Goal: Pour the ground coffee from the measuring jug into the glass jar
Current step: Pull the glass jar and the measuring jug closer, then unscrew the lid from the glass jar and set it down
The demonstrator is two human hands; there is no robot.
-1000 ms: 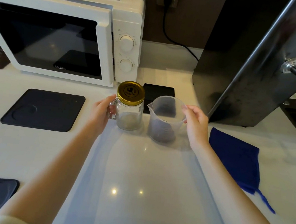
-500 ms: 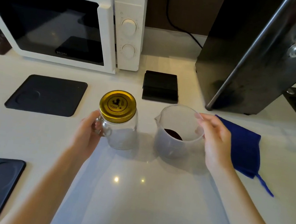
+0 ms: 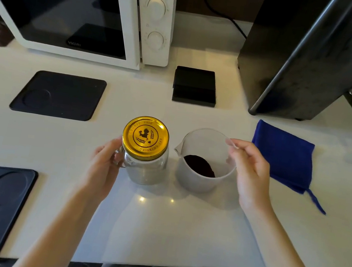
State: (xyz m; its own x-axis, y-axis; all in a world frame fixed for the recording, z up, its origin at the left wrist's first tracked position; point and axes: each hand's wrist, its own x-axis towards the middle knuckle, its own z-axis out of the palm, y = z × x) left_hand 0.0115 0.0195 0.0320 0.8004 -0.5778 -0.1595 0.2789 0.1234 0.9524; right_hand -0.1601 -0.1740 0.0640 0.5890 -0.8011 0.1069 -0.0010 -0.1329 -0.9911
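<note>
Your left hand (image 3: pixel 103 163) curls around the handle side of the glass jar (image 3: pixel 144 167), fingers wrapped at the handle and hidden behind the glass, thumb against the jar's wall. The jar stands upright on the white counter (image 3: pixel 168 223), and its gold lid (image 3: pixel 145 137) is on, closing the mouth.

Just to the right of the jar, near but apart from it, stands the measuring jug (image 3: pixel 204 160), upright, its spout turned toward the jar. A dark heap of ground coffee (image 3: pixel 199 165) lies at its bottom. Your right hand (image 3: pixel 250 174) pinches the jug's far-right rim between thumb and forefinger, the other fingers loosely curled beneath.

Right of the jug, beyond your hand, lies a blue cloth (image 3: pixel 283 156). Behind the jar sits a small black scale (image 3: pixel 195 86), and further back to its left the white microwave (image 3: pixel 79 7). A black mat (image 3: pixel 58 95) lies to the jar's left.
</note>
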